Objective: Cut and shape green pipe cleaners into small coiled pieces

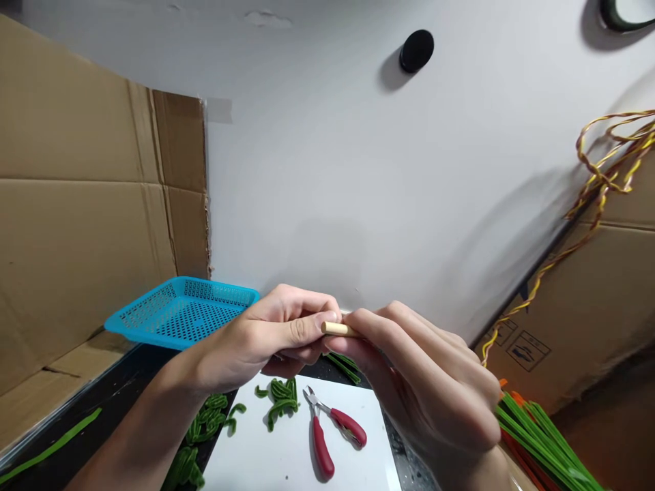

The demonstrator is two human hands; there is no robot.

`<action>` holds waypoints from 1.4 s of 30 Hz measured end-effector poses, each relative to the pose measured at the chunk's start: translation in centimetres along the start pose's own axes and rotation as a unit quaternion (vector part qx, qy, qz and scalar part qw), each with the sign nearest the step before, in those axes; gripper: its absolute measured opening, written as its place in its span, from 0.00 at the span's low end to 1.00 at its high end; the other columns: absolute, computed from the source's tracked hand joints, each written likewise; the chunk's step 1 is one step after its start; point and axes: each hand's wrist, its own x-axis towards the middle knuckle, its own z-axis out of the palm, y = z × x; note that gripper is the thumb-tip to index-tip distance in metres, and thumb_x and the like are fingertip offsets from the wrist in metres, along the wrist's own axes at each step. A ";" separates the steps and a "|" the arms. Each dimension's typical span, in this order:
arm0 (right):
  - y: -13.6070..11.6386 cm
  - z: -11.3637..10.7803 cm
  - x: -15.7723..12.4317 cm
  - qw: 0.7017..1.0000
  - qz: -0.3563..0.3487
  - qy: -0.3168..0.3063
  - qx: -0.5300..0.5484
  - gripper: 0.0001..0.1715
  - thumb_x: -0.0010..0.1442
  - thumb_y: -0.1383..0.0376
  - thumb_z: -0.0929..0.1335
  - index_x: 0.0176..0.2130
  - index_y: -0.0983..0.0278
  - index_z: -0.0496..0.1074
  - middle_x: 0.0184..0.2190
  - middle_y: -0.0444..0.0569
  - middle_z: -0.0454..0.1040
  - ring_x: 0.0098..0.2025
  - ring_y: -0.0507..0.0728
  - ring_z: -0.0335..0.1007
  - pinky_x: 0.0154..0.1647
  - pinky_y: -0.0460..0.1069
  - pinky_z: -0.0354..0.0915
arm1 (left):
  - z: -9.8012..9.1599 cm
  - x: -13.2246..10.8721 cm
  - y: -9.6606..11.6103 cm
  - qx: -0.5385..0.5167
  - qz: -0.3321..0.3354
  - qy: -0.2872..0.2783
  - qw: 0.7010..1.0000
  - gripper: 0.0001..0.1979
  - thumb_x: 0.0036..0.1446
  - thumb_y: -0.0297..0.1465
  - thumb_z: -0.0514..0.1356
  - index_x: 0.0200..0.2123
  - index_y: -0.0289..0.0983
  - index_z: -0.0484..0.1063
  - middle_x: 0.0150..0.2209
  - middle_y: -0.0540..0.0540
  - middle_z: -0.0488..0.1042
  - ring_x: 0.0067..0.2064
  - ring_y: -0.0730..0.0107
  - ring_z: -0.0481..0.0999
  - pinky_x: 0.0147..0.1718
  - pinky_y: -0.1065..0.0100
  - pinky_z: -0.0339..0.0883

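Note:
My right hand (424,375) pinches a short pale wooden stick (338,329) between thumb and forefinger, with its round end poking out to the left. Close against that end is my left hand (286,331), thumb pressed to bent fingers; whatever lies in its pinch is hidden. Both hands meet above a white board (256,450). On the board lie red-handled nippers (320,423), jaws pointing away from me, and curled green fuzzy pieces (281,399), which look like bent pipe cleaners. More green curls (207,416) are heaped at the board's left edge, partly behind my left forearm.
A blue perforated basket (184,310) stands back left by a cardboard panel (82,170). Straight green fuzzy stems (547,443) with orange ones lie at right. Twisted yellow-brown wire (604,177) hangs upper right. One green strip (51,447) rests far left.

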 end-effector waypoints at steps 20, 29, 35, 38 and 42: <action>-0.1 -0.5 0.2 0.999 -0.004 -0.035 -0.002 0.08 0.73 0.69 0.69 0.38 0.69 0.72 0.27 0.43 0.61 0.29 0.47 0.51 0.30 0.46 0.50 | 0.3 -0.2 0.2 0.020 0.010 0.003 1.000 0.20 0.71 0.42 0.56 0.31 0.35 0.58 0.26 0.55 0.49 0.26 0.83 0.46 0.23 0.76 0.42; 0.2 -0.3 -0.2 1.000 0.001 0.016 -0.027 0.02 0.71 0.73 0.69 0.42 0.71 0.74 0.28 0.45 0.66 0.29 0.46 0.53 0.30 0.47 0.51 | 0.1 0.4 -0.1 0.002 0.011 -0.028 1.000 0.22 0.71 0.44 0.55 0.30 0.35 0.58 0.24 0.56 0.47 0.24 0.83 0.46 0.20 0.77 0.38; 0.8 0.3 -0.6 0.998 -0.013 0.006 -0.057 0.07 0.74 0.72 0.66 0.49 0.71 0.74 0.31 0.47 0.71 0.30 0.46 0.61 0.31 0.47 0.53 | 0.9 0.5 -0.4 -0.057 0.023 0.024 0.998 0.22 0.70 0.43 0.55 0.26 0.37 0.55 0.19 0.58 0.45 0.20 0.84 0.42 0.18 0.77 0.36; 0.8 0.4 -0.6 0.998 -0.015 -0.001 -0.061 0.10 0.74 0.73 0.65 0.52 0.72 0.74 0.32 0.48 0.72 0.30 0.46 0.63 0.31 0.46 0.55 | 1.1 0.8 -0.5 -0.078 0.032 0.035 0.996 0.21 0.69 0.39 0.53 0.25 0.38 0.53 0.17 0.58 0.44 0.20 0.83 0.41 0.18 0.77 0.38; 0.7 0.3 -0.3 0.997 -0.025 -0.001 -0.066 0.11 0.74 0.72 0.65 0.52 0.73 0.74 0.32 0.48 0.72 0.31 0.47 0.63 0.32 0.46 0.56 | 1.2 0.9 -0.5 -0.089 0.025 0.042 0.995 0.21 0.68 0.39 0.53 0.24 0.38 0.52 0.16 0.58 0.44 0.20 0.83 0.40 0.17 0.77 0.38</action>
